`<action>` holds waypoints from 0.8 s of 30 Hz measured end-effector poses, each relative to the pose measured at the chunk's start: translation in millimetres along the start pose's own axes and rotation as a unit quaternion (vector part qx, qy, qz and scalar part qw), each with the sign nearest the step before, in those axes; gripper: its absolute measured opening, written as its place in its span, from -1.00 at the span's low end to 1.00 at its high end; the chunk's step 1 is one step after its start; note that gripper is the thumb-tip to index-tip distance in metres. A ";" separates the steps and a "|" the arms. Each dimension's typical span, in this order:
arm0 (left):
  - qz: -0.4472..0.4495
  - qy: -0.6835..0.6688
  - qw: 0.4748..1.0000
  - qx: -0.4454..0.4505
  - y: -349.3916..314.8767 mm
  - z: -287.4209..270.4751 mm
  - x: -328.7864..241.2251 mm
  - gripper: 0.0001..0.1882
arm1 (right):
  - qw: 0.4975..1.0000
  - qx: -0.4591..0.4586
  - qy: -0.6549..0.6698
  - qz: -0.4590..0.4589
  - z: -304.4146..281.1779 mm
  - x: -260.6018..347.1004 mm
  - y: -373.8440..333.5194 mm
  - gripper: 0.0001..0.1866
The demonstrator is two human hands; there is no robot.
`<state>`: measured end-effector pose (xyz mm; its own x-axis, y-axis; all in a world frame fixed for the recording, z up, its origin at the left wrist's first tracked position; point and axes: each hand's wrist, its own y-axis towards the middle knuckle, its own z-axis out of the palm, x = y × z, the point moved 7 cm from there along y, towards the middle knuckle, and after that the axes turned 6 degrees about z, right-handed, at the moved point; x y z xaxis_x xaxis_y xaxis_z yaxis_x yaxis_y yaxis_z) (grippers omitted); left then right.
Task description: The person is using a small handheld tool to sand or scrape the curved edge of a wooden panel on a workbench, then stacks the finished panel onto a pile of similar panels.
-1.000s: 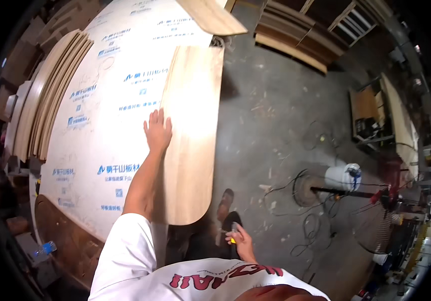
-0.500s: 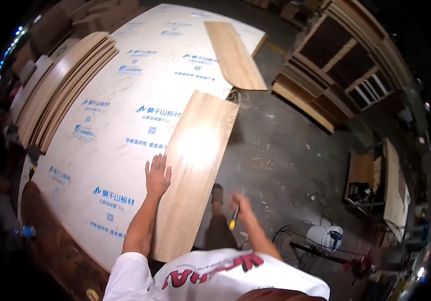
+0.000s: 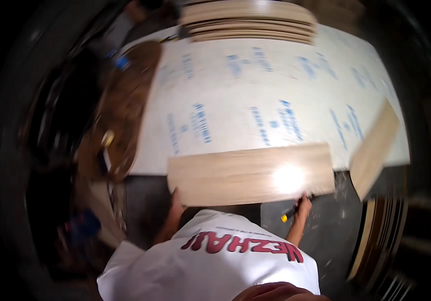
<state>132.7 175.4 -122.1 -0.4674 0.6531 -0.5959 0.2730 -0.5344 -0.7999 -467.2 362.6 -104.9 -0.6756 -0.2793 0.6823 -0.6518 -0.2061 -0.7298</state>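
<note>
A long, light wood-grain board (image 3: 225, 175) lies across the near edge of a white-topped table, overhanging toward me. My left hand (image 3: 176, 199) is closed on the near edge of the board at its left end, fingers partly hidden beneath. Toward the right end, my right hand (image 3: 303, 204) is closed around a slim black hand tool with a yellow end (image 3: 285, 217) and meets the board's near edge. Blur hides the tool's exact kind. Bright glare covers the right part of the board.
Several similar boards (image 3: 248, 25) are stacked at the table's far side. Another board (image 3: 376, 145) lies at the right, jutting past the table edge. On the left is a brown, round-ended panel (image 3: 127, 110) with a small yellow item (image 3: 107, 138). The white table sheet (image 3: 225, 120) bears blue print.
My view has turned left, so the board now lies crosswise in front of me. My left hand has gone from resting flat to gripping its edge; my right hand has come up to it.
</note>
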 end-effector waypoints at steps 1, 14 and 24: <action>0.053 -0.056 0.995 0.068 2.9 -7.9 -12.7 -0.40 | 1.000 0.000 -0.014 0.010 11.6 -2.3 -7.3 -0.67; 0.496 0.433 0.673 -0.337 18.2 149.3 -206.1 -0.59 | 0.978 0.138 -0.142 0.059 61.3 -19.3 -99.5 -0.58; 0.631 0.509 0.525 0.256 -107.5 431.0 35.3 -0.56 | 0.995 0.038 -0.021 0.086 -44.1 -65.2 -220.1 -0.72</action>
<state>-275.6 24.7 -26.3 0.5783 -0.5874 -0.5662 -0.5601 -0.7905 0.2480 -294.9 467.6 13.1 -0.7588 -0.3552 0.5459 -0.4991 -0.2215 -0.8378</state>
